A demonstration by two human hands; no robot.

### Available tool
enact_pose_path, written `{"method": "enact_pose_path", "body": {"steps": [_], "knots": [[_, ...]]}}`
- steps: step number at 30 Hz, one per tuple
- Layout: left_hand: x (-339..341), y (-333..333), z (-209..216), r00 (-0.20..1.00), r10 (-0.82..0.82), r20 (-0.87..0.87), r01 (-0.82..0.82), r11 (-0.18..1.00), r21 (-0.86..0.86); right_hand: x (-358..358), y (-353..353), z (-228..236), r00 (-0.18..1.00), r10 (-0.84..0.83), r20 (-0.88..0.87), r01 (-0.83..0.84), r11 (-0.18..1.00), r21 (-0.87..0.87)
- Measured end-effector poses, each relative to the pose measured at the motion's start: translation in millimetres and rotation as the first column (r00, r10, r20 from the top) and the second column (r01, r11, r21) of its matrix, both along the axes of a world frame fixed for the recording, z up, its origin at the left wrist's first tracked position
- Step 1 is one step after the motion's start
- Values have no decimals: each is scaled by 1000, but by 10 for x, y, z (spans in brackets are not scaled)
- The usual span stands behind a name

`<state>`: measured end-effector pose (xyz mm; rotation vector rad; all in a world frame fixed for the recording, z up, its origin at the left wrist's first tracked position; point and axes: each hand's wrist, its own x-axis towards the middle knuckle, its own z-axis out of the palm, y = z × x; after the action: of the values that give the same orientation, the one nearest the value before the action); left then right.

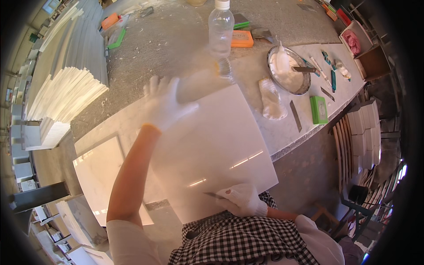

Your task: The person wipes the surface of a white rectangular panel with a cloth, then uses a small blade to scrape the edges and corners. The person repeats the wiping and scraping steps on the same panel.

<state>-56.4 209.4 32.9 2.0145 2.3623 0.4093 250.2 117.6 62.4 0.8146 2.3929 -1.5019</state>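
The right hand (240,198), gloved, grips a thin blade (212,194) at the near edge of the white tile (212,145). The left hand (165,104) lies open and flat on its far corner, pressing the tile on the desk (176,39).

The white tile (216,150) is smooth and glossy, the table (168,39) rough, dusty stone. Gloves (165,104) are white knitted cloth; the bowl (289,70) is shiny metal.
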Motion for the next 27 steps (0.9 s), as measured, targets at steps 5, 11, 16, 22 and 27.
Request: {"method": "enact_pose_path", "body": {"steps": [5, 11, 16, 22, 27], "knots": [[351, 523, -150, 997, -78, -27, 81, 991, 102, -1, -35, -62, 1000, -2, 27, 1, 1000, 25], [153, 277, -81, 996, -86, 29, 84, 994, 70, 34, -96, -124, 981, -66, -180, 85, 991, 101], [-187, -287, -6, 997, 33, -70, -35, 999, -25, 34, -111, -104, 979, -50, -199, 87, 979, 185], [-776, -1052, -118, 934, 292, 208, -302, 953, 21, 37, -141, -161, 940, -22, -340, 133, 943, 305], [-924, -1763, -249, 912, 407, 54, -410, 907, 91, 36, -144, -242, 878, 58, -476, 161, 899, 407]]}}
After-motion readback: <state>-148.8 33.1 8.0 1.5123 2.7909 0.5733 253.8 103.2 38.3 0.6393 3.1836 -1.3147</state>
